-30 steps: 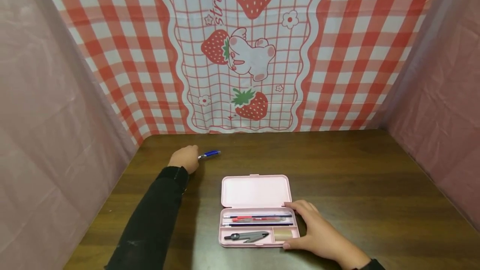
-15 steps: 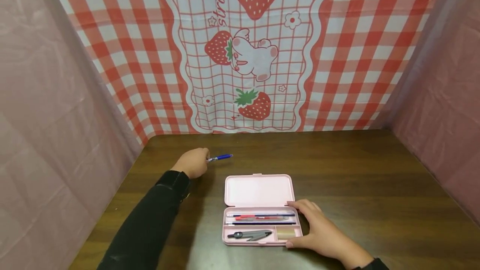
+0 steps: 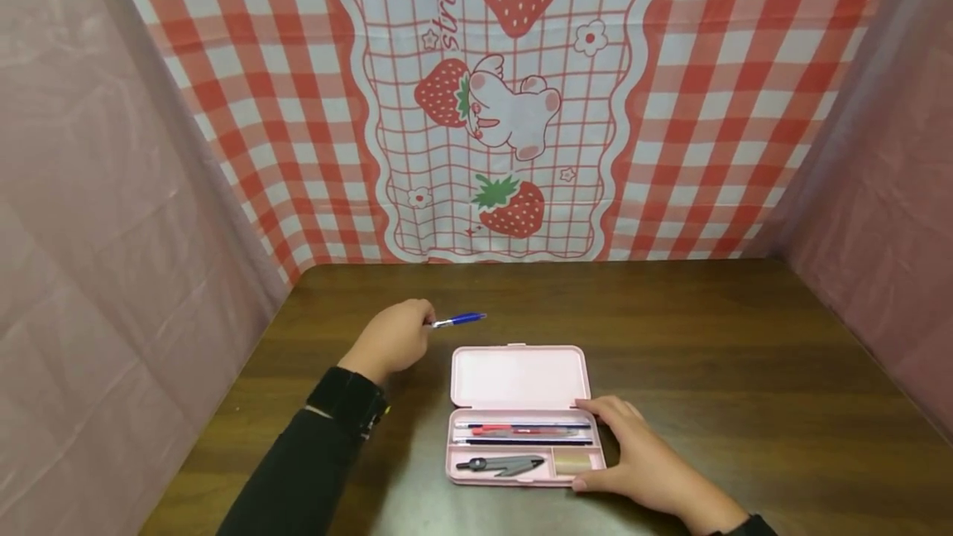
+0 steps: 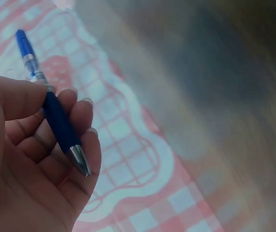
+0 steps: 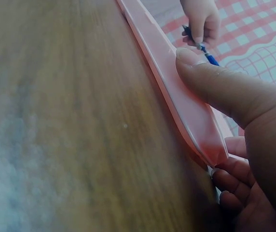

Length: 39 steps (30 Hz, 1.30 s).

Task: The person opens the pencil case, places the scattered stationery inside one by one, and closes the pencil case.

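Observation:
Between thumb and curled fingers, my left hand [image 3: 395, 339] pinches a blue click pen [image 4: 61, 121] above the table, behind and left of the pencil case. A silver tip shows at the palm end of the pen in the left wrist view. The pink pencil case [image 3: 451, 470] lies with its lid [image 3: 519, 376] folded back flat. My right hand [image 3: 646, 463] grips the case's right end, thumb at the front and fingers at the back. Inside lie pencils [image 3: 521, 442], a red pen [image 3: 495, 431], a grey drawing compass [image 3: 505, 465] and a tan block [image 3: 572, 461] in the small right compartment.
The case rests on a brown wooden table [image 3: 707, 337]. A red-and-white checked cloth [image 3: 692, 147] with strawberries hangs along the back edge. Pink curtains [image 3: 126, 213] close off both sides.
My left hand has carried the blue pen to the right and slightly nearer, towards the case. The right hand keeps its grip on the case, and the head view has shifted a little.

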Motion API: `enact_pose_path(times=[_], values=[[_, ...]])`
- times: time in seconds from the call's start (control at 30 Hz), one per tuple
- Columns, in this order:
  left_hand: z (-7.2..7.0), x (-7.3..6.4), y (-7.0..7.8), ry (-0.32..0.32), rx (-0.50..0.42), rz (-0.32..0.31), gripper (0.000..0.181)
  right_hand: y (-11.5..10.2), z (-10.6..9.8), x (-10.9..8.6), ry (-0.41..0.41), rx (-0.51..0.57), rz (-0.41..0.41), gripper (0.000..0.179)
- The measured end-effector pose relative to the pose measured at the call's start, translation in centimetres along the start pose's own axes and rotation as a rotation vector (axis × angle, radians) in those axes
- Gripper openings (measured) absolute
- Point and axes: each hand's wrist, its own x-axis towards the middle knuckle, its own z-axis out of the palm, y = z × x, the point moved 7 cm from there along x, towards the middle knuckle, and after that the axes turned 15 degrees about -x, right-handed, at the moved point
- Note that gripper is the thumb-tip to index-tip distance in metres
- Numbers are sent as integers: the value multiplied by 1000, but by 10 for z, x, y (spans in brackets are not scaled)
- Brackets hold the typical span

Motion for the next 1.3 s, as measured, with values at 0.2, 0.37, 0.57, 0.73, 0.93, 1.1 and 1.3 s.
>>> enact_pose_path(times=[0.2, 0.37, 0.57, 0.73, 0.93, 1.1, 1.3], values=[[3, -17, 27, 72, -46, 55, 5, 2, -2, 0, 14, -4, 2, 96], [4, -35, 44, 87, -92, 80, 3, 1, 2, 0, -7, 1, -3, 97], [8, -49, 61, 67, -111, 122, 7, 3, 1, 1, 0, 9, -1, 97], [17, -53, 78, 8, -107, 166, 4, 3, -1, -1, 0, 0, -9, 97], [38, -61, 108, -95, -105, 240, 4, 1, -1, -7, 0, -14, -32, 96], [51, -64, 129, -156, -51, 276, 5, 1, -1, -8, 7, -9, -28, 95], [55, -63, 132, -164, 8, 262, 7, 0, -2, -4, 3, -5, -20, 94]])
